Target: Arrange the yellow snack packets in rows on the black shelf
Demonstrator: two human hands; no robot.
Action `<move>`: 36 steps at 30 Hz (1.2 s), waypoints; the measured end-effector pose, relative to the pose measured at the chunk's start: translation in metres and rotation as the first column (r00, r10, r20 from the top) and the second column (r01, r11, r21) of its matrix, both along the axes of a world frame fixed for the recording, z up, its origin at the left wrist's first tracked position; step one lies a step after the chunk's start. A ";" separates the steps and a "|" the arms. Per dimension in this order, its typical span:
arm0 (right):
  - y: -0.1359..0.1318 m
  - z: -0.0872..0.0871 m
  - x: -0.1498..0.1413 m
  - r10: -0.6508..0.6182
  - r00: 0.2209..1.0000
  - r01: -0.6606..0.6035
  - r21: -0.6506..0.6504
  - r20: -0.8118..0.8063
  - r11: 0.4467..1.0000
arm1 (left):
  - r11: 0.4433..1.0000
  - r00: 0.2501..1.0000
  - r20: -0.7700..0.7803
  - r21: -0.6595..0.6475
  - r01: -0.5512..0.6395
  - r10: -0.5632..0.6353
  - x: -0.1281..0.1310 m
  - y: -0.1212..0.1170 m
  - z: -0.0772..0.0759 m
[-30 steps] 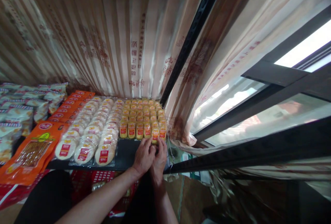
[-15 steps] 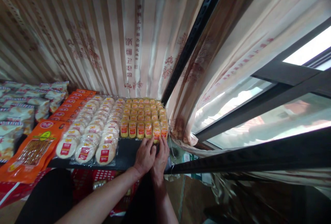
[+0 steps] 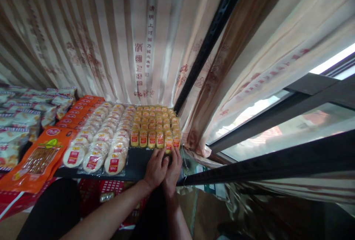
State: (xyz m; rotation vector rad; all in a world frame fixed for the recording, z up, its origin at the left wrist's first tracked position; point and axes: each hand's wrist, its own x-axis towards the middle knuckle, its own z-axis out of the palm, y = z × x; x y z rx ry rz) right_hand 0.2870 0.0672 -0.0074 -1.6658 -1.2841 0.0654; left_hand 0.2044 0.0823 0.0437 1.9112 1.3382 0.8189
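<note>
Both my hands meet at the front right corner of a dark shelf [image 3: 135, 166]. My left hand [image 3: 155, 168] and my right hand [image 3: 173, 166] pinch together on the front small yellow snack packs [image 3: 168, 144] with red labels, at the near right end of the block of yellow packs [image 3: 154, 125]. Fingers of both hands are curled and pressed against those front packs. To the left of the block lie rows of round white cakes [image 3: 102, 140] in clear wrap with red labels.
Orange snack bags [image 3: 39, 158] lie at the shelf's left, with white and blue bags [image 3: 19, 118] beyond them. A striped curtain [image 3: 111, 40] hangs behind. A black upright post [image 3: 205, 47] and window frames [image 3: 277, 114] stand at the right. Red packaging [image 3: 111, 190] shows below the shelf.
My hands stay on the front yellow packs and have shifted very slightly forward. The view has tilted and moved a little; the shelf's goods have not moved.
</note>
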 end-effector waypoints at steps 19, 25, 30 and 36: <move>-0.029 0.001 -0.018 0.012 1.000 -0.012 -0.012 -0.012 1.000 | 0.998 0.997 0.076 0.055 0.005 -0.010 -0.017 -0.036 -0.002; -0.043 -0.005 -0.032 0.038 0.999 -0.038 0.003 0.000 0.999 | 1.000 0.996 0.088 0.021 -0.014 0.012 -0.031 -0.049 -0.004; -0.047 -0.007 -0.044 0.060 0.998 -0.060 0.006 0.013 0.998 | 1.000 0.994 0.102 0.007 -0.026 0.025 -0.044 -0.058 0.000; -0.060 -0.011 -0.071 0.126 0.992 -0.127 -0.031 -0.023 0.991 | 0.998 0.995 0.086 -0.040 -0.048 0.051 -0.072 -0.075 0.008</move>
